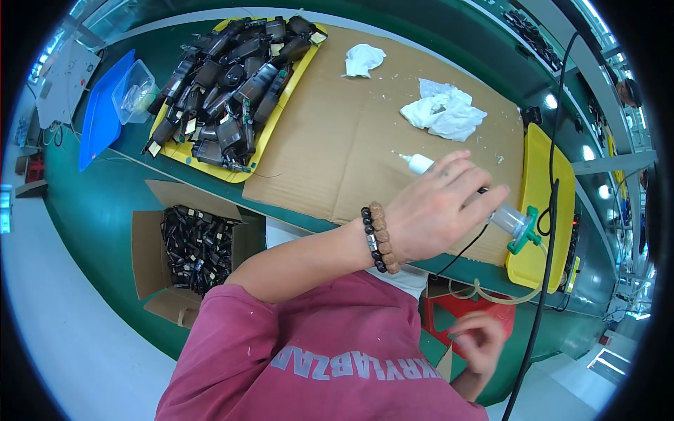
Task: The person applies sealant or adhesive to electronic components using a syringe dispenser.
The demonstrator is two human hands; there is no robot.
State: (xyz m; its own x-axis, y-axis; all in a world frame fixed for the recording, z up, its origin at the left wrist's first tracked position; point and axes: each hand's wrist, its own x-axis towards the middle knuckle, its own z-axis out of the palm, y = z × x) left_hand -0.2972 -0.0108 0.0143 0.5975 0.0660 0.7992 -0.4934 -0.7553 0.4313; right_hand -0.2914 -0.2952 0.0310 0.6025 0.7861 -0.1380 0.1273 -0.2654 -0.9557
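My left hand point(439, 207), with beaded bracelets at its wrist, reaches across over the cardboard sheet point(309, 154). Its fingers are closed round a dispensing syringe point(510, 219). The clear barrel and green end cap stick out on the right of the hand, with a pale hose on the cap. A white front part with a thin tip points to the far left; the fingers hide the middle. My right hand point(479, 342) hangs low at the right, off the table, slightly blurred. Its fingers are loosely bent and apart, and nothing shows in them.
A yellow tray point(307, 70) heaped with dark plastic devices stands at the far left. Beside it are a blue tray point(98, 119) and a clear tub point(133, 95). Crumpled white tissues point(446, 112) lie on the cardboard. Another yellow tray point(519, 263), a black cable point(544, 281) and a carton point(147, 245) are around.
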